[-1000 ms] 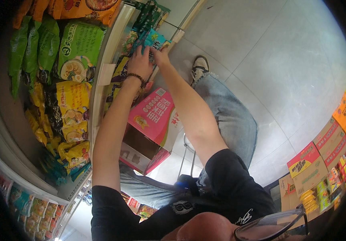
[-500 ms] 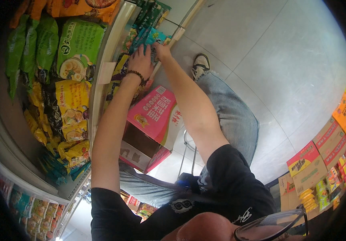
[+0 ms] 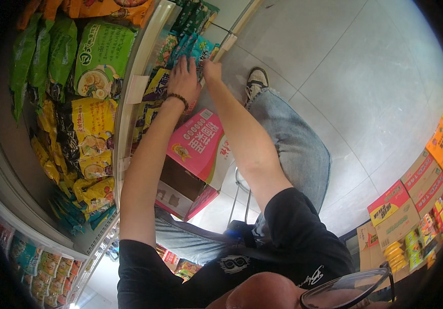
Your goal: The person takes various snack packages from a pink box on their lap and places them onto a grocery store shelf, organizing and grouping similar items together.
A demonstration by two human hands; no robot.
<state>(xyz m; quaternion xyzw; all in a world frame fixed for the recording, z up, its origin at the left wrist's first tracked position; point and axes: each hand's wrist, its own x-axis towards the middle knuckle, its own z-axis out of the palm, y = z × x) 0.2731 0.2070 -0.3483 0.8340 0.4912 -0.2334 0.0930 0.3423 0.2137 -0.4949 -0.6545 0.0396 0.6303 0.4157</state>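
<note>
On the lower shelf at the upper middle, a teal noodle packet (image 3: 205,49) leans with others like it. My left hand (image 3: 184,81), a beaded bracelet at its wrist, lies at the packets' near side with fingers stretched out against them. My right hand (image 3: 211,71) is closed at the packet's right corner, its fingers bent inward; part of their grip is hidden. Purple-and-yellow packets (image 3: 157,85) stand left of my left hand. Beneath my forearms is an open pink carton (image 3: 197,141), tilted, its opening toward me.
The upper shelf at left carries green packets (image 3: 104,59) and yellow packets (image 3: 94,131). A shelf rail (image 3: 138,87) runs beside my left arm. Dark green packets (image 3: 195,18) stand farther back. Stacked cartons (image 3: 394,208) are at the right, across the tiled floor (image 3: 345,77).
Both hands have shifted slightly toward me, the left one also a little right. More of the teal packet's front shows between and beyond them. The pink carton has shifted slightly right in view.
</note>
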